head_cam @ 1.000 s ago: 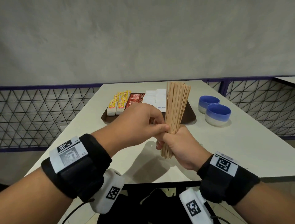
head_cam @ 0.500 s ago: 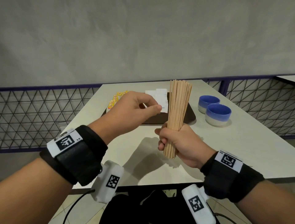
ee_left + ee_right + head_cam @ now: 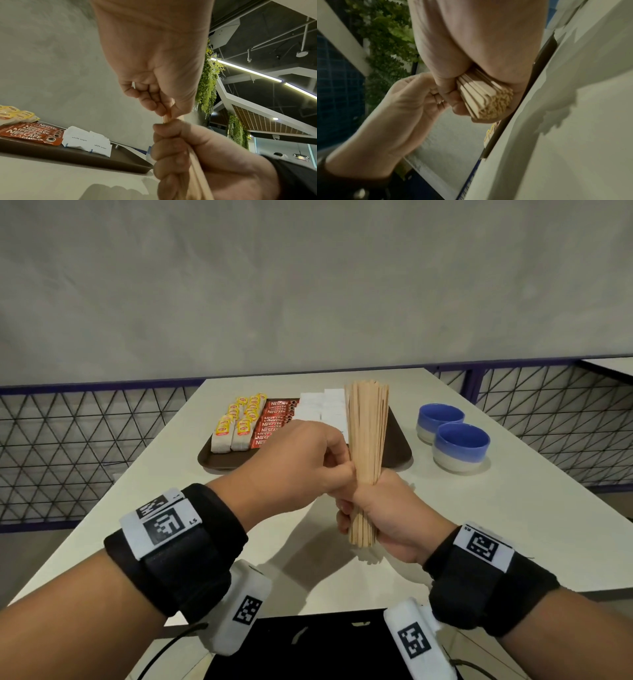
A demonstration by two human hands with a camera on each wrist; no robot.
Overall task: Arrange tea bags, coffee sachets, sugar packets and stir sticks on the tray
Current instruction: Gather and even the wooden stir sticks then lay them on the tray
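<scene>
My right hand (image 3: 347,510) grips a bundle of wooden stir sticks (image 3: 366,436) upright above the table, in front of the brown tray (image 3: 219,462). My left hand (image 3: 346,470) pinches a stick at the bundle's left side, just above the right fist; the pinch on that stir stick (image 3: 166,117) shows in the left wrist view. The tray holds rows of yellow-tagged tea bags (image 3: 239,422), red coffee sachets (image 3: 274,422) and white sugar packets (image 3: 322,405). The sticks' lower ends (image 3: 486,100) poke out under the right fist.
Two blue bowls (image 3: 440,419) (image 3: 460,445) stand on the white table (image 3: 513,525) to the right of the tray. A mesh railing (image 3: 68,440) runs behind the table on both sides. The tray's right strip behind the bundle is hidden.
My left hand went from the bundle out over the tray half a second ago and has come back to pinch a stick at the bundle. The right hand has held the bundle throughout.
</scene>
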